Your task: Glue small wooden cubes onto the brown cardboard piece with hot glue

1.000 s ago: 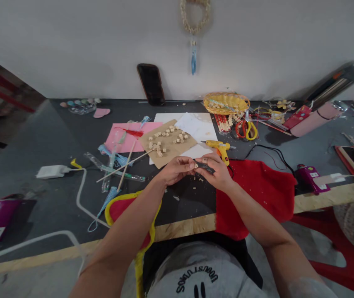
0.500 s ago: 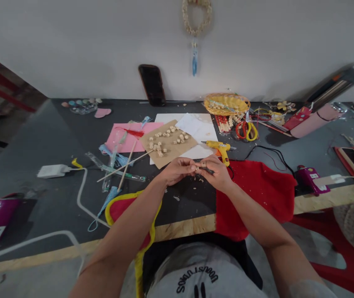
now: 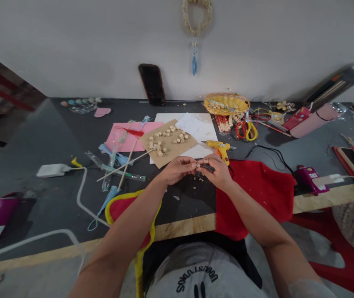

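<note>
Left hand (image 3: 181,170) and right hand (image 3: 218,171) meet at the fingertips — both pinch one small pale piece (image 3: 198,165). From this piece: brown sheet (image 3: 178,150) bearing wooden cubes (image 3: 157,147), 10 o'clock; yellow glue gun (image 3: 219,146), 2 o'clock; red cloth (image 3: 257,188), 4 o'clock.

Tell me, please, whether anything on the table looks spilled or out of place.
Pale scraps lie loose on the table by the right hand, and the red cloth is flecked, so both look littered.
</note>
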Demonstrator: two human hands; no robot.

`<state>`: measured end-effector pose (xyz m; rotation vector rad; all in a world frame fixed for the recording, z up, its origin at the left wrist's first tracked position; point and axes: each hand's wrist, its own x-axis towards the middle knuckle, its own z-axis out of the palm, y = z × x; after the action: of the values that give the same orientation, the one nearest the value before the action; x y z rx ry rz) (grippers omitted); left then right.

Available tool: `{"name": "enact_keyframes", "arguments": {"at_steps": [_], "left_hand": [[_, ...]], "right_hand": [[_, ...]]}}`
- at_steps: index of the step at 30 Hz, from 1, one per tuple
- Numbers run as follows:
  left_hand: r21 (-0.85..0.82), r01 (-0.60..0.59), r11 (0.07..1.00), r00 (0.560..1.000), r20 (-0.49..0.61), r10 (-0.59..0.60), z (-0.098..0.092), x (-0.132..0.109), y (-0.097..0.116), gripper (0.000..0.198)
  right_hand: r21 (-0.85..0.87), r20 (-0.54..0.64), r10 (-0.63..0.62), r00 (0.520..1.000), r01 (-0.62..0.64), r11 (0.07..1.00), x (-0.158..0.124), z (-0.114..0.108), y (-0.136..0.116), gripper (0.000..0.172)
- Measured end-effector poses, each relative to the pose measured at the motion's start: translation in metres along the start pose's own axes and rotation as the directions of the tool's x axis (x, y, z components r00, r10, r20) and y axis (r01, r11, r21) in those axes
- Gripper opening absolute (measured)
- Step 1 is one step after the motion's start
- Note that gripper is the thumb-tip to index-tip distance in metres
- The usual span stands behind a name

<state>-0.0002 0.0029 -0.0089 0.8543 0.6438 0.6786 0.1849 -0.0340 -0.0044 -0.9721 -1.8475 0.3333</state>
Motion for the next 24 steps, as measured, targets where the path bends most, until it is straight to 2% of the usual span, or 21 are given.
{"name": "enact_keyframes", "arguments": {"at_steps": [9,13,18,24], "left_hand": [[0.085,0.02,0.996,0.999,-0.033,-0.017,0.002,0.0,0.003,0.03],[0.047,0.008,0.999,0.999,-0.051,-0.006,0.002,0.0,0.002,0.029],[0.006,0.012,1.0,0.997,-0.078,-0.012,0.002,0.001,0.002,0.031],[0.011,0.013,1.0,0.997,-0.07,-0.012,0.002,0.0,0.002,0.031]], "right_hand": [[0.014,0.079,0.03,0.996,-0.031,0.999,-0.002,0.001,0.005,0.018],[0.025,0.116,0.04,0.992,-0.043,0.999,0.0,-0.004,0.002,0.025],[0.075,0.122,0.112,0.986,-0.122,0.99,-0.001,-0.01,0.0,0.024],[0.105,0.158,0.076,0.984,-0.093,0.99,-0.002,-0.006,0.003,0.021]]}}
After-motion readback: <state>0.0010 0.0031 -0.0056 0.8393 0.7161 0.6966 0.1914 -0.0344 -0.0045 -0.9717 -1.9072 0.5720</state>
